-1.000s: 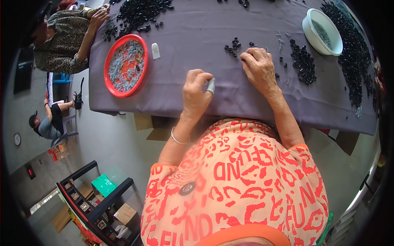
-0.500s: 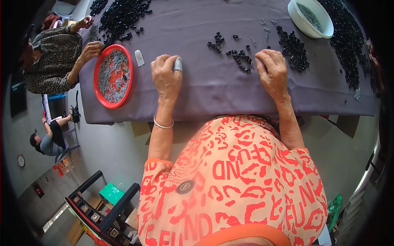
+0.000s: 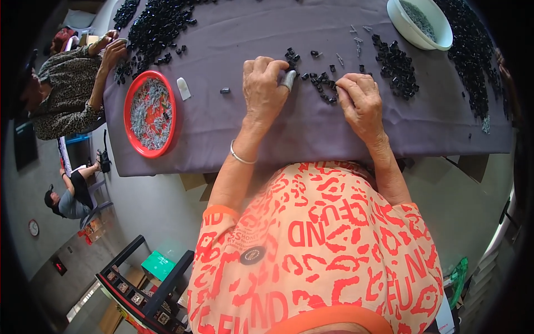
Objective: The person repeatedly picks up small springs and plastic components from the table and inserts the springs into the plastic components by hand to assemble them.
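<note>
My left hand [image 3: 266, 83] is over the table, a grey cover [image 3: 288, 79] on one finger. Its fingertips close around a small black plastic part at the edge of a little cluster. To its left a single black plastic part [image 3: 225, 90] lies alone on the cloth. My right hand [image 3: 361, 99] has thumb and fingers pinched together beside a loose group of black plastic parts [image 3: 322, 84]; whatever sits in the pinch is too small to make out. A larger pile of black parts [image 3: 396, 67] lies right of that hand.
A red basin [image 3: 173, 119] of small grey pins stands at left beside a white finger cover [image 3: 183, 89]. A white bowl [image 3: 446, 36] of pins is at far right. Large black heaps [image 3: 158, 28] lie at the back. At the left, another person [image 3: 72, 83] works with both hands.
My left hand has moved right and away from me to the black cluster, and a lone black part now lies left of it. My right hand has shifted slightly left, still pinched.
</note>
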### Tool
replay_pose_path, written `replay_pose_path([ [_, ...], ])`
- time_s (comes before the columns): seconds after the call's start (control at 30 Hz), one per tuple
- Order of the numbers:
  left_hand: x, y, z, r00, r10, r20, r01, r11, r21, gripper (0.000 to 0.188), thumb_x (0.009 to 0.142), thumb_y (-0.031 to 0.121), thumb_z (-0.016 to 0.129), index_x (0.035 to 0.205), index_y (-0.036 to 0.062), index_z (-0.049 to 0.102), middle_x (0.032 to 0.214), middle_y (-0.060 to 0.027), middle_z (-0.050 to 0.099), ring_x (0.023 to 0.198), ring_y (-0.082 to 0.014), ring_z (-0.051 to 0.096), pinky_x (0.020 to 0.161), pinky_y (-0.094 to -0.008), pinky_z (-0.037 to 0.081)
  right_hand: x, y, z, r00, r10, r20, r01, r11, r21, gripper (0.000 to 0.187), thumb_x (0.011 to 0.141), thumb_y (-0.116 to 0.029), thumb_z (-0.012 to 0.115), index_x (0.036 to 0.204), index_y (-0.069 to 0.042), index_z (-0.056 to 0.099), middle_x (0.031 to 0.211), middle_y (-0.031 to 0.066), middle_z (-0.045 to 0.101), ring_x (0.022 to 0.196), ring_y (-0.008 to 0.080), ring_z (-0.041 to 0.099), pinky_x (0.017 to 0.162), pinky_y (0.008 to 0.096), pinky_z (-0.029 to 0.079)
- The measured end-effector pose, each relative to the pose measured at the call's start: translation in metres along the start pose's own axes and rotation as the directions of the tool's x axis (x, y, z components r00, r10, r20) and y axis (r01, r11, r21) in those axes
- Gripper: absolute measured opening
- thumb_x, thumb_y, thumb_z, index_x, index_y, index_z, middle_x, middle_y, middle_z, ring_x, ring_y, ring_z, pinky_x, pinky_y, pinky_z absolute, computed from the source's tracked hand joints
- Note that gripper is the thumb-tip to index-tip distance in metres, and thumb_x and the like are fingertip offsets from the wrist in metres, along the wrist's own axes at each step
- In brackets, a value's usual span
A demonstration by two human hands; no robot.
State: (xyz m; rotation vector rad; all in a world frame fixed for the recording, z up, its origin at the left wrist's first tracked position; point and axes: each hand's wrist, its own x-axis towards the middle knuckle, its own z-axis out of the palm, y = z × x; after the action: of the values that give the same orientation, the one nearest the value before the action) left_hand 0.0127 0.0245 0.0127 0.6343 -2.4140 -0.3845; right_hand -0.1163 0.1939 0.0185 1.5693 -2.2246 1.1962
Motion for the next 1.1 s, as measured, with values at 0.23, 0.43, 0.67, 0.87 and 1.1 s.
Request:
replay_pose_path([
  [0.23,-0.031,0.022,-0.024,0.991,0.045,0.129,-0.034,0.995,-0.090,0.024,0.065,0.002,0.070,0.087,0.0087,0.062,0.090,-0.0067,0.059,0.087,-0.0274,0.052,0.077,-0.0373,0.044,0.007,0.024,-0.015,0.994,0.070,-0.089,-0.078,0.993,-0.084,0.018,0.076,0.002,0.067,0.092,-0.004,0.064,0.091,0.0087,0.062,0.086,0.0257,0.059,0.077,0.0350,0.047],
  [0.43,-0.047,0.024,-0.028,0.994,-0.033,0.102,0.042,0.996,-0.085,0.024,0.064,0.001,0.068,0.086,0.0085,0.061,0.090,-0.0065,0.059,0.087,-0.0276,0.054,0.078,-0.0368,0.045,0.025,0.032,-0.023,0.994,0.112,-0.004,-0.111,0.979,-0.168,0.014,0.077,-0.003,0.068,0.089,-0.008,0.066,0.087,0.0061,0.060,0.084,0.0245,0.058,0.074,0.0353,0.045],
  [0.67,-0.048,0.034,-0.015,0.998,-0.044,0.053,0.049,0.994,-0.099,0.023,0.066,-0.001,0.065,0.087,0.0073,0.059,0.091,-0.0067,0.060,0.088,-0.0276,0.055,0.078,-0.0373,0.045,0.039,0.029,0.014,0.980,0.146,0.136,-0.086,0.924,-0.372,0.011,0.075,-0.019,0.070,0.081,-0.014,0.063,0.081,0.0001,0.055,0.084,0.0195,0.054,0.075,0.0368,0.039],
  [0.87,-0.059,0.025,-0.010,0.999,-0.033,-0.002,0.033,0.989,-0.143,0.027,0.066,-0.004,0.064,0.090,0.0052,0.056,0.092,-0.0073,0.060,0.089,-0.0281,0.055,0.079,-0.0381,0.045,0.039,0.029,0.016,0.989,-0.015,0.149,0.078,0.900,-0.428,0.012,0.075,-0.017,0.069,0.083,-0.013,0.061,0.082,0.0007,0.056,0.083,0.0194,0.055,0.074,0.0364,0.039],
  [1.1,-0.059,0.024,-0.018,0.991,-0.131,-0.014,0.126,0.969,-0.211,0.038,0.068,-0.001,0.070,0.103,0.0045,0.056,0.096,-0.0114,0.058,0.094,-0.0316,0.053,0.082,-0.0401,0.044,0.025,0.006,-0.004,0.999,0.041,0.009,-0.041,0.999,-0.010,0.012,0.081,0.005,0.061,0.090,-0.002,0.055,0.081,0.0084,0.059,0.066,0.0228,0.058,0.060,0.0314,0.047],
])
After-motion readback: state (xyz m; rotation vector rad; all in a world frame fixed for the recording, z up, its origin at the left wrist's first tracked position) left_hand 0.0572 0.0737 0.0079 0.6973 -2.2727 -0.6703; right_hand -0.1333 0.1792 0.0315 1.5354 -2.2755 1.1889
